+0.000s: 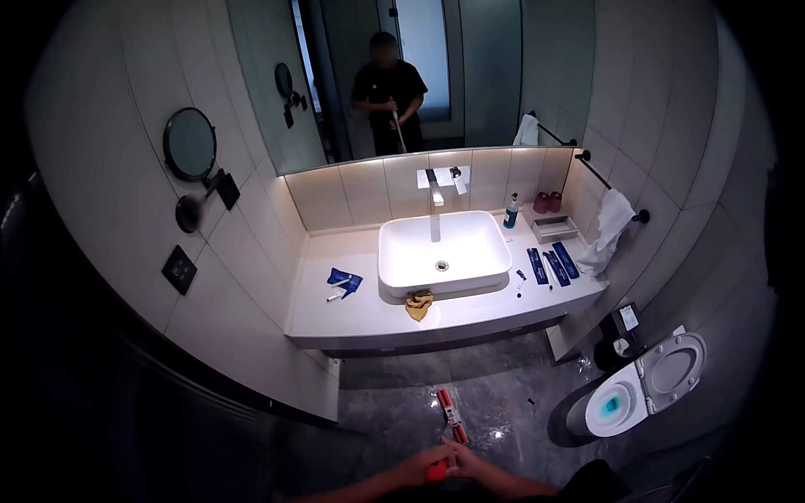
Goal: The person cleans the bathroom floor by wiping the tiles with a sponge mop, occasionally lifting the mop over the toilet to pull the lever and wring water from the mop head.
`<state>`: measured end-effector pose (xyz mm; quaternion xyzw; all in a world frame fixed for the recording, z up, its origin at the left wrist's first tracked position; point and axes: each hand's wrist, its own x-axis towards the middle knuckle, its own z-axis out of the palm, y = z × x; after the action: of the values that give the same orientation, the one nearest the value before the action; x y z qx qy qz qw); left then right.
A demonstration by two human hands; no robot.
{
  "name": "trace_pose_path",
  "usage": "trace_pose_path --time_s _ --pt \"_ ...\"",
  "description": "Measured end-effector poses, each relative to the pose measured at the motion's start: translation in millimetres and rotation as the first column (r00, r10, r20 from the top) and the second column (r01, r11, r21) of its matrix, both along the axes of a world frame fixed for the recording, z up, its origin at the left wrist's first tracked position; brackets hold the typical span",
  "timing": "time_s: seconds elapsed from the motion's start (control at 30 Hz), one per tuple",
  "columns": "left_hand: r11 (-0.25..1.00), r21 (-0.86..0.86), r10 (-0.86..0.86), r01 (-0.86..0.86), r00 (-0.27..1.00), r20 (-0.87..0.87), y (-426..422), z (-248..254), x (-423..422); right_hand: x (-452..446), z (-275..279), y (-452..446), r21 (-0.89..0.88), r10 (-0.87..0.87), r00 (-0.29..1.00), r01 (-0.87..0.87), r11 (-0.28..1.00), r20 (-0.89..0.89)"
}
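Both hands are together at the bottom middle of the head view, wrapped round the handle of a mop. My left hand (pixel 421 466) comes in from the left, closed by the red grip (pixel 437 470) of the handle. Beside it my right hand (pixel 464 460) is closed on the same handle. The mop's red and white head (pixel 450 416) rests on the wet-looking grey floor, just beyond my hands. Most of the handle is foreshortened or hidden by my fingers. The mirror (pixel 478 75) shows a person in dark clothes holding a pole with both hands.
A white counter (pixel 335 314) carries a basin (pixel 391 251), a mustard cloth (pixel 418 307), blue packets (pixel 562 260) and a soap bottle (pixel 511 211). At right stands a toilet (pixel 599 415) with its lid up. Left is a tiled wall with a round mirror (pixel 189 144).
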<state>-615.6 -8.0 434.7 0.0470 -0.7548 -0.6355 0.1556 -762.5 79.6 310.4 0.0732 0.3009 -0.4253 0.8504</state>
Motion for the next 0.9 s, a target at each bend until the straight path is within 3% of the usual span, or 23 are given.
trace_pose_path --time_s 0.07,0.17,0.2,0.27,0.33,0.4,0.43,0.47,0.5,0.57,0.63,0.7,0.73,0.77,0.8,0.9 --pt "0.997 0.029 0.07 -0.069 0.997 -0.034 4 -21 -1 0 -14 -9 -0.039 -0.097 0.994 0.1 0.994 0.052" --pt "0.925 -0.304 0.255 -0.23 0.966 0.044 0 18 6 -14 -33 -25 -0.064 -0.21 0.971 0.218 0.974 0.112" --pt "0.891 -0.415 0.248 -0.182 0.962 0.11 -4 50 14 -21 -34 -27 0.168 -0.296 0.945 0.272 0.947 0.14" --pt "0.885 -0.297 0.411 -0.359 0.902 0.135 -15 50 41 -40 -42 -27 0.098 -0.269 0.947 0.255 0.962 0.177" --pt "0.811 -0.469 0.427 -0.351 0.902 0.063 -45 109 61 -51 -28 -24 0.048 -0.265 0.951 0.261 0.964 0.158" --pt "0.655 -0.507 0.576 -0.561 0.805 -0.146 -52 182 71 -58 -34 -20 0.03 -0.252 0.954 0.25 0.968 0.16" --pt "0.559 -0.484 0.549 -0.673 0.738 -0.393 -53 211 69 -62 -35 -16 0.023 -0.247 0.956 0.246 0.969 0.16" --pt "0.567 -0.392 0.525 -0.724 0.685 -0.506 -52 240 69 -64 -22 -15 0.033 -0.25 0.954 0.248 0.968 0.167" --pt "0.462 -0.474 0.415 -0.749 0.655 -0.631 -60 257 77 -66 -19 -13 0.015 -0.243 0.954 0.244 0.97 0.175" --pt "0.313 -0.452 0.316 -0.835 0.54 -0.78 -53 295 83 -73 -24 -13 -0.016 -0.222 0.957 0.228 0.973 0.185" --pt "0.244 -0.457 0.284 -0.855 0.514 -0.81 -51 310 94 -77 -21 -11 0.017 -0.242 0.96 0.242 0.97 0.142" --pt "0.275 -0.446 0.305 -0.852 0.517 -0.8 -53 311 110 -75 -7 -9 -0.016 -0.221 0.963 0.226 0.974 0.156" --pt "0.238 -0.478 0.216 -0.846 0.526 -0.823 -50 321 116 -74 -9 -8 -0.012 -0.213 0.966 0.217 0.976 0.148" --pt "0.197 -0.504 0.129 -0.841 0.532 -0.837 -43 337 124 -75 -12 -6 -0.005 -0.202 0.97 0.205 0.979 0.138" --pt "0.051 -0.54 0.126 -0.84 0.542 -0.831 -31 347 140 -75 -17 -2 0.006 -0.19 0.973 0.191 0.982 0.127" --pt "0.002 -0.739 -0.12 -0.674 0.733 -0.669 10 423 149 -77 -37 -4 -0.048 -0.137 0.977 0.146 0.988 0.163"
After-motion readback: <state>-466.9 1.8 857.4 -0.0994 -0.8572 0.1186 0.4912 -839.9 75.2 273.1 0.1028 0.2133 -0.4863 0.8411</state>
